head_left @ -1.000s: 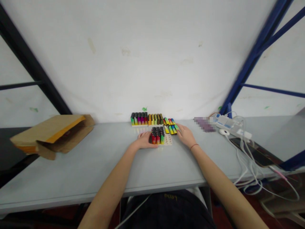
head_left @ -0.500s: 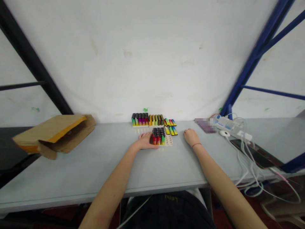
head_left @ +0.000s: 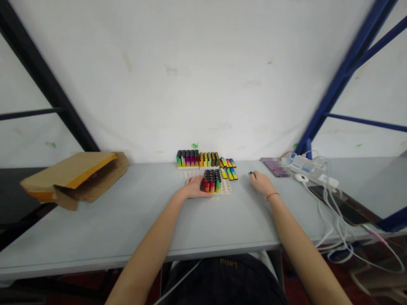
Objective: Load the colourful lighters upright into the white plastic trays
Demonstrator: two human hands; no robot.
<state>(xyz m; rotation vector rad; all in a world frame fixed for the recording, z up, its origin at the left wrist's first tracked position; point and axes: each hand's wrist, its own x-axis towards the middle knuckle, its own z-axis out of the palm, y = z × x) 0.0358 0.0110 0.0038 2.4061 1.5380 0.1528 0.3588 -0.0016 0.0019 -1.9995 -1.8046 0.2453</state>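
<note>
My left hand [head_left: 194, 188] wraps round the left side of a white lighter tray [head_left: 226, 187], its thumb along the front. Upright lighters [head_left: 212, 182] with black tops and red, orange and green bodies fill the tray's left part, while open slots show at its right. My right hand [head_left: 262, 184] is closed, off to the right of the tray. A small green and dark end of a lighter [head_left: 250, 173] pokes out from its fingertips; the rest is hidden. Between the tray and my right hand lie several loose lighters [head_left: 230, 173].
Two filled lighter trays [head_left: 188, 167] stand side by side near the wall, with more loose lighters [head_left: 227, 162] beside them. An opened cardboard box [head_left: 76, 173] lies at the left. A purple phone-like slab [head_left: 274, 167], power strips [head_left: 310, 169], tangled white cables and a dark phone [head_left: 343, 207] occupy the right.
My right hand has shifted a little to the right, and the end of a lighter now shows at its fingertips. My left hand stays at the tray.
</note>
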